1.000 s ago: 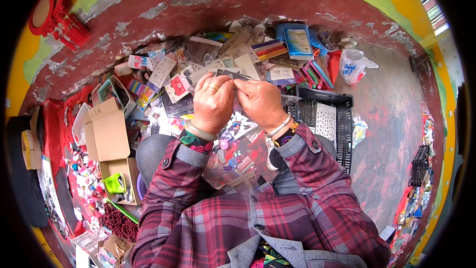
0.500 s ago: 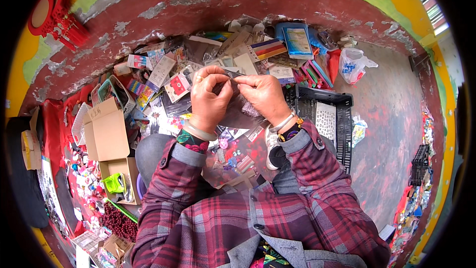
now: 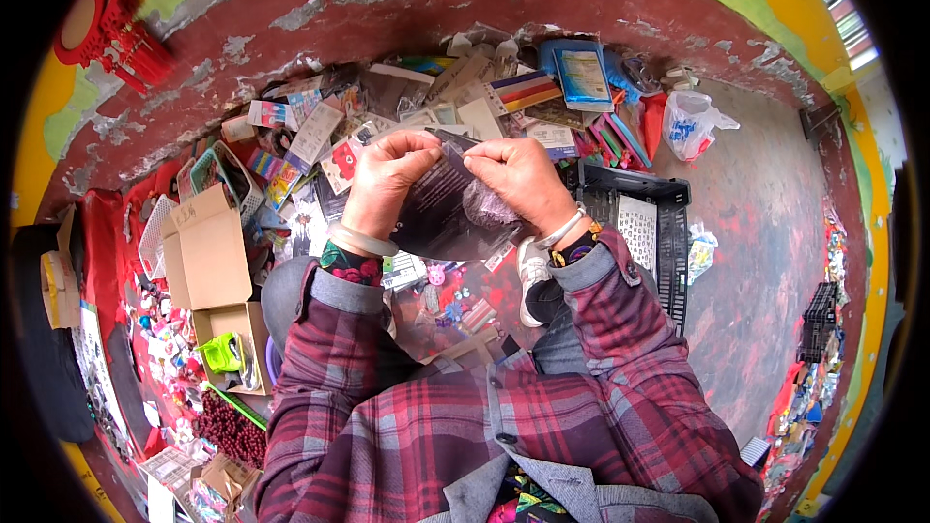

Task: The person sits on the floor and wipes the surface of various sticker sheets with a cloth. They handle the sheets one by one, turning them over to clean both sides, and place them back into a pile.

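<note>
Between my two hands hangs a dark plastic bag (image 3: 436, 208) with fine pale print and a greyish-lilac bundle (image 3: 489, 205) showing on its right side. My left hand (image 3: 386, 179) pinches the bag's upper left edge between thumb and fingers. At the upper right edge my right hand (image 3: 523, 174) pinches it too, fingertips pressed together. A gap of bag top shows between the two grips. What the bundle inside is made of I cannot make out. Small coloured trinkets (image 3: 453, 310) lie on the floor below the bag.
Packets, cards and a blue package (image 3: 583, 79) are heaped against the red wall. A black plastic crate (image 3: 668, 196) stands to the right, with a white plastic bag (image 3: 693, 124) beyond it. An opened cardboard box (image 3: 215, 261) and a white basket (image 3: 155, 240) are on the left.
My left hand has moved left and slightly down, away from the right. The dark bag is now spread between them, with its print and the lilac bundle more exposed.
</note>
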The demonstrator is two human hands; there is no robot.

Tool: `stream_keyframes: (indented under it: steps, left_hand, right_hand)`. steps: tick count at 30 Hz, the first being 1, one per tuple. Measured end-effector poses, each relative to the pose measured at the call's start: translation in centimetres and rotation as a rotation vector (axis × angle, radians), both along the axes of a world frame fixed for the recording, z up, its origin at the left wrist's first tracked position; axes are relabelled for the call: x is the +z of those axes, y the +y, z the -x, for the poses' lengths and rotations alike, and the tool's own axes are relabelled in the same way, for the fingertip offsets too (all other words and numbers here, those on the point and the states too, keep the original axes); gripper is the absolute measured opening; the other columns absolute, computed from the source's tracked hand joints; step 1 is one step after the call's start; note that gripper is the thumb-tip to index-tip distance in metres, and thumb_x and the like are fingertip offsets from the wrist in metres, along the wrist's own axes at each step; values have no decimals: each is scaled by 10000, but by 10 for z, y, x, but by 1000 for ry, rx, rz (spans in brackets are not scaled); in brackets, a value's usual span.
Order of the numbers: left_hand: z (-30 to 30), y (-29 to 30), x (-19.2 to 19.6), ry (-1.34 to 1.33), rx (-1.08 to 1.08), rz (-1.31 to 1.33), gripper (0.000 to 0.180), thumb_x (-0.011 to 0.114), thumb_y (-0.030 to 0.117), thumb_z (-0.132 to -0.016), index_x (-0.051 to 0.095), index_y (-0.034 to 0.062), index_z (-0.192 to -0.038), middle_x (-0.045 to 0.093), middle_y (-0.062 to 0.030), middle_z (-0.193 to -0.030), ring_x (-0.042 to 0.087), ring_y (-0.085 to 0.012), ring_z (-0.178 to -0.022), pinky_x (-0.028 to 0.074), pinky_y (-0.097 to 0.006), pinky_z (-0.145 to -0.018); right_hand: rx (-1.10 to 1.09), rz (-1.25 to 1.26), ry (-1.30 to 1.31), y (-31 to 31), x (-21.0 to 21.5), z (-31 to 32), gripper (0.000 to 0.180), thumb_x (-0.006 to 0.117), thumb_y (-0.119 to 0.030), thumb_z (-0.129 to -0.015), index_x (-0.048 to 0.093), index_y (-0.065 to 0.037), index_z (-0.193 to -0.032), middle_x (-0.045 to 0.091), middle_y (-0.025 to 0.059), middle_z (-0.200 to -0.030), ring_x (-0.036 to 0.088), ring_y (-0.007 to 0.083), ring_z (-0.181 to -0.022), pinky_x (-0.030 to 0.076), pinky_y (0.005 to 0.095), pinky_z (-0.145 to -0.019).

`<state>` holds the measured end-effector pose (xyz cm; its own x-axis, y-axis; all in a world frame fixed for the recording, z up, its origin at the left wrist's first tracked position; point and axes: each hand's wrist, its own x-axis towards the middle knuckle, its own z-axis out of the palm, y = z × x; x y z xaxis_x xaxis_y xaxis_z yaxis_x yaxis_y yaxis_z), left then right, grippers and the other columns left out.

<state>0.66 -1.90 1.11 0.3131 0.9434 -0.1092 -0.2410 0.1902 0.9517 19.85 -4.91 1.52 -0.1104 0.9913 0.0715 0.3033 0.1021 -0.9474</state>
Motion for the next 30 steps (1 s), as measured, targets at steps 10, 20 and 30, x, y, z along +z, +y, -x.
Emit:
stream_keyframes:
  steps: [10, 20, 30]
  left_hand:
    - [5, 5, -5, 76, -98, -11, 149, 647, 102, -828, 610, 1, -932, 622, -10, -887, 547, -69, -825, 409, -200, -761]
    - [-10, -2, -18, 373, -216, -187, 328, 657, 98, -848, 508, -18, -1116, 604, -34, -898, 534, -57, -775, 439, -196, -663]
    - [-26, -16, -13, 795, 94, -687, 390, 704, 162, -729, 539, 39, -1061, 622, -141, -810, 633, -275, -760, 504, -359, -677]
  right_hand:
    - [13, 28, -22, 2, 2, -8, 222, 628, -174, -808, 678, 28, -886, 682, 122, -748, 629, 131, -684, 481, 276, -647]
    - [-10, -50, -280, -1, 2, -3, 187, 615, -129, -811, 672, 25, -901, 680, 126, -767, 629, 128, -698, 483, 270, -643]
    - [-70, -35, -323, 1, -2, -5, 193, 613, -157, -788, 680, 0, -879, 673, 151, -765, 660, 205, -675, 492, 296, -618]
